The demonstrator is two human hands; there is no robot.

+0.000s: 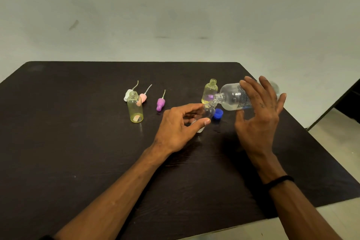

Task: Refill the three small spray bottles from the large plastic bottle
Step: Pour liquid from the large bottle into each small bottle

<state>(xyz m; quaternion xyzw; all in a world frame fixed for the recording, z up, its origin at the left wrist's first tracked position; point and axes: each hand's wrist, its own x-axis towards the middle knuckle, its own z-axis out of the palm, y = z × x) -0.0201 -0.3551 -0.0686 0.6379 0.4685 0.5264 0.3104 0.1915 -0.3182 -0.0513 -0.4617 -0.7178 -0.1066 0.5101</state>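
Observation:
My right hand (259, 115) grips the large clear plastic bottle (231, 96), tipped on its side with its open neck pointing left and down. The neck sits right over the mouth of a small clear spray bottle (209, 112), which my left hand (179, 124) pinches between thumb and fingers, tilted on the table. Two yellowish small bottles stand open and upright: one (135, 108) to the left, one (210, 90) behind the large bottle's neck.
Three spray heads with thin tubes lie on the dark table (78, 132): white (127, 94), pink (143, 97) and purple (160, 103). A blue cap (218, 113) lies beside the clear small bottle. The table's right edge runs close to my right forearm.

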